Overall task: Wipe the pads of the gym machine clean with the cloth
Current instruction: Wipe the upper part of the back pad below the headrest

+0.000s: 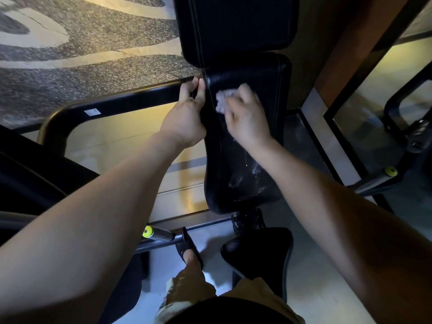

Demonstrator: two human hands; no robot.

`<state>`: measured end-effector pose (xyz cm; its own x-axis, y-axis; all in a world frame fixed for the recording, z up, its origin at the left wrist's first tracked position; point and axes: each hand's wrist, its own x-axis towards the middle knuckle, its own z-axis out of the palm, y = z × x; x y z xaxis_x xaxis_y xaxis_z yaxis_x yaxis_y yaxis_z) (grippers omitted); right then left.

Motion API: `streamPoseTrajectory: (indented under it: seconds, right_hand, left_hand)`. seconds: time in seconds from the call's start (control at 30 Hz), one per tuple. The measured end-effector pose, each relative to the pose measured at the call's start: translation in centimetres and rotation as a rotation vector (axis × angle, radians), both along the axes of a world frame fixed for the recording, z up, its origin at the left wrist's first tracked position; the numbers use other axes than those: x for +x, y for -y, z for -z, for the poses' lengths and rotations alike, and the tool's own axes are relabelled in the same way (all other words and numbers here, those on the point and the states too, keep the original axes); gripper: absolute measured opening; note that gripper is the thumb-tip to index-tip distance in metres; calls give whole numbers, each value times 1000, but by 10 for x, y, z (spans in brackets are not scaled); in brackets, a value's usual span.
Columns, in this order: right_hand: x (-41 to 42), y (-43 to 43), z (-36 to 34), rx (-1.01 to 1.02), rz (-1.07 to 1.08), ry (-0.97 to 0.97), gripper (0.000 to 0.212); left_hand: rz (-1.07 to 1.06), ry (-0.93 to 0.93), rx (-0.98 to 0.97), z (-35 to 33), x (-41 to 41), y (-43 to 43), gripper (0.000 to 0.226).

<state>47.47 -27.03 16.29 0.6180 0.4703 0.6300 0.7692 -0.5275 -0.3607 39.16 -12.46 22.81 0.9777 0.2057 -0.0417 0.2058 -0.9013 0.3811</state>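
Note:
A long black back pad (243, 164) of the gym machine runs up the middle of the view, with a second black pad (236, 26) above it and a black seat pad (259, 249) below. My right hand (245, 118) grips a crumpled white cloth (223, 100) and presses it on the upper part of the back pad. My left hand (187, 118) grips the left edge of the same pad, fingers curled round it. Wet streaks shine on the lower part of the back pad.
A black tubular frame bar (112, 108) curves to the left of the pad. Adjustment pins with yellow knobs (147, 231) stick out below, another at the right (390, 171). My foot in a black sandal (189, 249) stands on the pale floor. A patterned wall lies beyond.

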Motion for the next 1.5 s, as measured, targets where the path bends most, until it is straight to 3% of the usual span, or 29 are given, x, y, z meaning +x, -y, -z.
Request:
streamPoseTrajectory:
  seconds: [0.13,0.4,0.6,0.77,0.93,1.1,1.33,1.4,1.5]
  right_hand:
    - [-18,14,30,-202,-127,-29,13]
    - [11,-8,-28,102,47,35,18]
    - [-5,11,8,-221,-160,11,11]
    - [13,-6,-41,-33,-17,49,20]
    - [0,-20,-25,14,-20,55,19]
    - [-23,9,21,-348,-235,2,15]
    - [-1,-24,-31,-79,-76,70,19]
    - [-7,-24,-17,-99,-94,81,20]
    - [-20,-5,19,-305,-201,25,15]
  left_hand:
    - [17,-12,-1,0,-1,-5,93]
    - [21,26,-30,-1,-3,-7,90]
    - [42,-9,-24,-6,-4,-13,86]
    - [13,36,-221,-16,-2,-20,75]
    - [-203,142,-285,-14,-18,-27,65]
    - [-339,120,-273,-2,-43,-34,49]
    - [-426,174,-363,7,-40,-34,35]
    - [-438,179,-384,12,-39,-31,33]
    - [-441,168,-407,17,-40,-29,31]
